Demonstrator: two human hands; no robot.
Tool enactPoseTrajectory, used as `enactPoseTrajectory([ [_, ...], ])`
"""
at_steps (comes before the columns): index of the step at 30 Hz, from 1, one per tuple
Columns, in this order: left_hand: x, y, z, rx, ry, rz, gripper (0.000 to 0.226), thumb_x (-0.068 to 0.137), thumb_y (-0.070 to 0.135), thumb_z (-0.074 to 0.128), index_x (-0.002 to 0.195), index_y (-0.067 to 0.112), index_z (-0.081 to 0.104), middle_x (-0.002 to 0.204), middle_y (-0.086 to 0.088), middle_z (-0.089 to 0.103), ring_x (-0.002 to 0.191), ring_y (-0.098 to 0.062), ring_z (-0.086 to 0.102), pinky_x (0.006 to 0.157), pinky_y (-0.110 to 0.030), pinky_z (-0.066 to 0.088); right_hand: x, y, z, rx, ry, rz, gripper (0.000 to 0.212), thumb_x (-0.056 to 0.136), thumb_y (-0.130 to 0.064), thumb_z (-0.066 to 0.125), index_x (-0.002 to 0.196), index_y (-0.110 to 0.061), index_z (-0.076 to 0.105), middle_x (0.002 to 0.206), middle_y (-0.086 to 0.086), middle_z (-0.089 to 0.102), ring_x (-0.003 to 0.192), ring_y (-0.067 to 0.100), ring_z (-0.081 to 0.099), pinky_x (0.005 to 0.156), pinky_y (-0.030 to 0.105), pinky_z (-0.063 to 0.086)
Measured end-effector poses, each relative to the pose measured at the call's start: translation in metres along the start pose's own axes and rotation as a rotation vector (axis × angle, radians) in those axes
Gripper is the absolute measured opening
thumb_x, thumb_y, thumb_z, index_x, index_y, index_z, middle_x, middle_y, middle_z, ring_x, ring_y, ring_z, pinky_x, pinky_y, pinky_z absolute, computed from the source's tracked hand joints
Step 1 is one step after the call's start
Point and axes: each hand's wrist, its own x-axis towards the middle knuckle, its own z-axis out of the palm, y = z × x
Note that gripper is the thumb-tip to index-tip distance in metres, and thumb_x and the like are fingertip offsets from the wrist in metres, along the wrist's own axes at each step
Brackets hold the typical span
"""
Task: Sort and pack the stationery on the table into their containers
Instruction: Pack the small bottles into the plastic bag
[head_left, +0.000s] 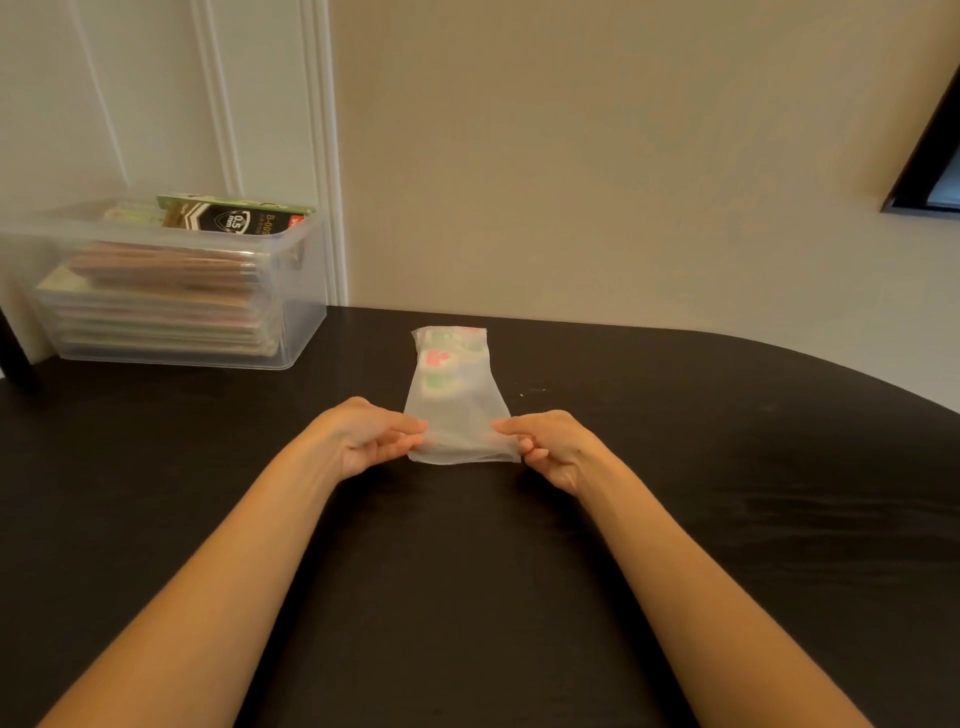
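Here, pouch (455, 400) of erasers, packed box (171, 291)

A frosted plastic pouch (451, 395) lies mid-frame on the dark worktop (675, 467), the left hand (363, 441) and right hand (553, 447) pinching its near corners; upper left stands a clear plastic tub (176, 312), a green-black packet (234, 215) topmost inside

One frosted pouch (457, 400), one clear bin (176, 291), two hands, one table (467, 597)
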Motion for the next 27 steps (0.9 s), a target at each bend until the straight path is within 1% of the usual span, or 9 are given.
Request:
enactPoseTrajectory([
  [3,0.001,-0.001,0.001,-0.016,-0.046,-0.059,0.030,0.080,-0.006,0.065,0.109,0.000,0.062,0.103,-0.018,0.063,0.053,-0.013,0.065,0.037,-0.016,0.048,0.001,-0.001,0.003,0.025,-0.044,0.035,0.010,0.085,0.003,0.061,0.095,0.003,0.063,0.100,0.013,0.058,0.031,0.004,0.048,0.032,0.009,0.035],
  [6,0.001,-0.001,-0.006,-0.021,-0.058,-0.061,0.024,0.083,-0.007,0.060,0.106,-0.003,0.062,0.091,-0.017,0.065,0.044,-0.011,0.064,0.035,-0.015,0.046,0.001,-0.003,0.000,0.130,-0.068,0.069,0.012,0.086,0.004,0.059,0.098,0.003,0.064,0.105,0.018,0.062,0.050,0.010,0.065,0.040,0.012,0.048],
  [10,0.000,-0.001,-0.010,-0.101,-0.089,-0.034,0.019,0.085,-0.014,0.052,0.100,-0.008,0.060,0.091,-0.021,0.065,0.061,-0.023,0.070,0.045,-0.023,0.055,0.000,-0.002,0.000,0.211,-0.121,0.024,0.017,0.086,0.011,0.054,0.100,0.005,0.061,0.107,0.021,0.062,0.075,0.021,0.068,0.058,0.020,0.058],
  [15,-0.002,0.000,-0.010,-0.196,-0.111,-0.013,0.018,0.082,-0.013,0.056,0.098,-0.007,0.059,0.101,-0.027,0.063,0.078,-0.029,0.069,0.060,-0.029,0.058,0.000,0.001,0.001,0.246,-0.117,-0.032,0.027,0.087,0.002,0.057,0.113,0.002,0.053,0.106,0.020,0.061,0.081,0.022,0.069,0.072,0.027,0.058],
  [17,-0.002,0.001,-0.009,-0.235,-0.107,-0.002,0.019,0.080,-0.004,0.063,0.097,-0.002,0.057,0.104,-0.025,0.061,0.088,-0.030,0.067,0.064,-0.031,0.058,0.002,0.002,0.002,0.283,-0.086,-0.052,0.021,0.088,-0.003,0.058,0.109,-0.001,0.052,0.102,0.017,0.059,0.082,0.023,0.068,0.079,0.030,0.057],
  [19,-0.001,0.001,-0.006,-0.260,-0.084,0.034,0.024,0.078,0.007,0.069,0.098,0.001,0.057,0.102,-0.022,0.060,0.093,-0.030,0.066,0.068,-0.033,0.058,0.004,0.002,0.005,0.297,-0.036,-0.065,0.006,0.089,-0.006,0.059,0.093,-0.005,0.055,0.096,0.015,0.060,0.089,0.023,0.067,0.088,0.034,0.054],
  [22,0.003,-0.001,0.001,-0.246,-0.008,0.088,0.023,0.080,0.008,0.069,0.098,-0.002,0.060,0.096,-0.018,0.060,0.086,-0.028,0.067,0.072,-0.031,0.059,0.011,0.003,0.011,0.224,0.060,-0.104,0.006,0.088,-0.009,0.061,0.087,-0.007,0.056,0.088,0.009,0.063,0.093,0.020,0.066,0.092,0.033,0.052],
  [25,0.005,-0.001,0.006,-0.210,0.072,0.121,0.007,0.081,-0.004,0.066,0.084,-0.001,0.060,0.087,-0.014,0.061,0.077,-0.024,0.066,0.082,-0.032,0.053,0.018,0.005,0.013,0.181,0.113,-0.135,0.017,0.085,-0.006,0.065,0.100,-0.001,0.060,0.099,0.009,0.063,0.092,0.018,0.065,0.089,0.030,0.053],
  [27,0.007,0.000,0.006,-0.184,0.113,0.137,0.012,0.078,-0.008,0.067,0.079,0.002,0.058,0.083,-0.011,0.059,0.075,-0.021,0.065,0.082,-0.030,0.052,0.021,0.005,0.012,0.152,0.128,-0.152,0.019,0.081,-0.003,0.068,0.099,0.000,0.061,0.106,0.011,0.062,0.094,0.019,0.064,0.088,0.029,0.052],
])
